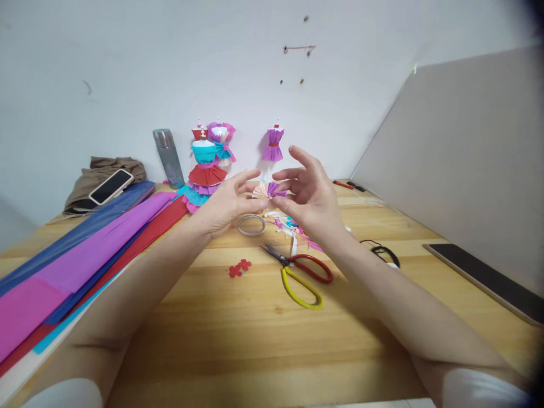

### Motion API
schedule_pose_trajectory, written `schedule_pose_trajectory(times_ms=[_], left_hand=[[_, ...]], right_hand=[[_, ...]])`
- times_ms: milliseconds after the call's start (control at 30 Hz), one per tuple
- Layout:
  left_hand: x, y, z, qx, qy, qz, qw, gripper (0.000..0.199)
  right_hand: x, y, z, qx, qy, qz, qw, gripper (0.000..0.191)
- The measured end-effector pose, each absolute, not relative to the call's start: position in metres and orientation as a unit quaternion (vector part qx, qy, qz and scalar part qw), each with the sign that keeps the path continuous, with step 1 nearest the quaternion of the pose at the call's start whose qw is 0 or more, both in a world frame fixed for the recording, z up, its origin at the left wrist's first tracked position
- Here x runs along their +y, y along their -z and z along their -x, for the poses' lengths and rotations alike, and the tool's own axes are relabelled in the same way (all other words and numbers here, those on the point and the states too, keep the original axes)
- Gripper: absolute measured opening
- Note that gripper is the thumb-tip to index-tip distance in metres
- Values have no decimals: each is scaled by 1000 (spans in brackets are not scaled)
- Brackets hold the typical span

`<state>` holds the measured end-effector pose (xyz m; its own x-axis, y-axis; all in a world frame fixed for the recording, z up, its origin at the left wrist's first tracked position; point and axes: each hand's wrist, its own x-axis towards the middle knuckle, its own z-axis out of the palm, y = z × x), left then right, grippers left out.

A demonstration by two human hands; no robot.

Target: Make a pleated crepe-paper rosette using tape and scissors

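One pleated cream-and-purple paper fan [260, 190], raised beyond the scissors [285, 261], is pinched in our right hand [312, 192]; our left hand [232, 198] curls beside it, grip impossible to tell. We seem to be shaping pleats; next calls for steady pinching.

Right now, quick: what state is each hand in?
Right hand: apparently closed on the pleated paper fan at its purple side.
Left hand: by the fan's pale side; whether it also grips cannot be told.
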<state>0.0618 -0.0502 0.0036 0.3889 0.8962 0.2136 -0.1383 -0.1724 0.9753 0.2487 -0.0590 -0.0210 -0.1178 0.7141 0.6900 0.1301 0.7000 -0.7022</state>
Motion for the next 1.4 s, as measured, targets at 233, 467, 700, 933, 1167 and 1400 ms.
schedule_pose_trajectory(times_ms=[233, 467, 700, 933, 1167, 1400], left_hand=[[-49, 13, -72, 314, -499, -550, 591, 65], [-50, 8, -70, 327, -511, -550, 574, 55], [-51, 7, -68, 328, -472, -561, 596, 60], [-53, 8, -71, 294, -485, -536, 625, 59], [-52, 7, -70, 285, -485, -531, 634, 54], [-51, 6, -71, 276, -471, -525, 653, 51]], right_hand=[[-59, 29, -244, -705, -227, 331, 585, 79], [-59, 25, -248, -719, -233, 310, 577, 69], [-54, 27, -249, -716, -222, 328, 575, 54], [-56, 30, -248, -727, -149, 309, 594, 51], [-53, 34, -250, -738, -108, 266, 610, 50], [-54, 34, -251, -740, -101, 280, 603, 48]])
